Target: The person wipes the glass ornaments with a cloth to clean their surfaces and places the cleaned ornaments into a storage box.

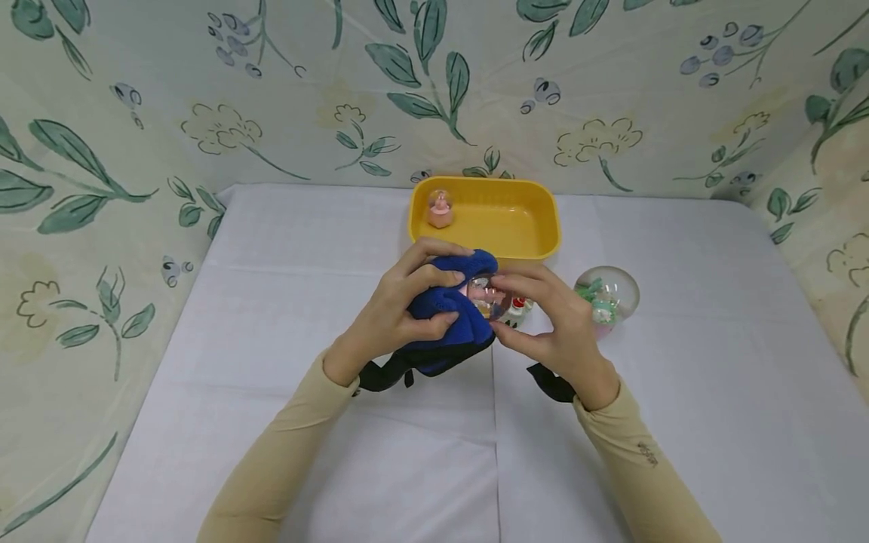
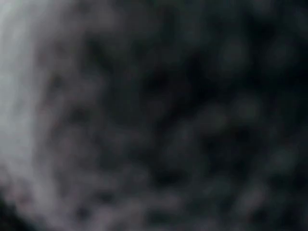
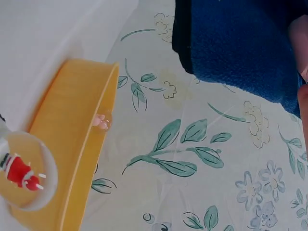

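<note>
In the head view my left hand (image 1: 390,305) grips a fuzzy blue cloth (image 1: 451,320) with a black edge, folded about a small snow globe (image 1: 483,296) with a pink figure inside. The thumb and fingers of my right hand (image 1: 560,324) pinch the clear dome from the right. The same cloth hangs at the top of the right wrist view, with part of a finger (image 3: 303,103) at the right edge. Dark, blurred fuzz close to the lens fills the left wrist view, so the left hand does not show there.
A yellow tray (image 1: 485,249) lies behind the hands, with a small pink snow globe (image 1: 440,210) at its left end. Partly behind the right hand is a globe with a red figure (image 3: 21,173). To the right stands a larger globe with a green figure (image 1: 611,294).
</note>
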The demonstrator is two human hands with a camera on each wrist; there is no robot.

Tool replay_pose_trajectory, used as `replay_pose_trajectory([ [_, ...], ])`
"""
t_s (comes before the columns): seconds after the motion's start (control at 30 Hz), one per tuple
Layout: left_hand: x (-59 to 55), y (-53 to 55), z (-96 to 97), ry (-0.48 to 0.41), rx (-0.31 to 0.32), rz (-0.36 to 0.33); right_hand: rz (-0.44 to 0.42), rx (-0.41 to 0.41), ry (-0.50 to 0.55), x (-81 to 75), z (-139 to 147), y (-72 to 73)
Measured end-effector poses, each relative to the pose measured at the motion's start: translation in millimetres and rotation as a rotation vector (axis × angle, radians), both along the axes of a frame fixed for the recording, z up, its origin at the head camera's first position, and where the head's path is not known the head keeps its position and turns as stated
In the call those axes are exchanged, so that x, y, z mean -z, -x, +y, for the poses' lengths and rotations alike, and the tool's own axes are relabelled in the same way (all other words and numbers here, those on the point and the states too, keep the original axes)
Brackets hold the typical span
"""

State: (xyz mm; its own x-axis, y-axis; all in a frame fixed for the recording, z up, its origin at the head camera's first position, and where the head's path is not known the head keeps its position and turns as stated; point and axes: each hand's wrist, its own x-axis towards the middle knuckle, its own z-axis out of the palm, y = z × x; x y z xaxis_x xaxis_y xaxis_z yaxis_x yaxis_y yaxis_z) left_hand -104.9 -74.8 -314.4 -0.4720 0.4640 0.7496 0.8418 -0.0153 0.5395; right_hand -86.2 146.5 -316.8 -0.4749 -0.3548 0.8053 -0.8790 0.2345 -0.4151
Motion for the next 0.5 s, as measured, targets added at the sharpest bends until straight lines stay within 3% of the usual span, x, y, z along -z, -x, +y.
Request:
replay_pose_trajectory([
  [0.17, 1.2, -0.5, 2.7, 0.013, 0.011, 0.015, -0.015, -0.016, 0.076, 8.3, -3, -0.5],
  [0.5, 1.7, -2.3, 5.5, 0.059, -0.026, 0.079, -0.297, -0.118, 0.34, 15.4, -14, -6.7],
])
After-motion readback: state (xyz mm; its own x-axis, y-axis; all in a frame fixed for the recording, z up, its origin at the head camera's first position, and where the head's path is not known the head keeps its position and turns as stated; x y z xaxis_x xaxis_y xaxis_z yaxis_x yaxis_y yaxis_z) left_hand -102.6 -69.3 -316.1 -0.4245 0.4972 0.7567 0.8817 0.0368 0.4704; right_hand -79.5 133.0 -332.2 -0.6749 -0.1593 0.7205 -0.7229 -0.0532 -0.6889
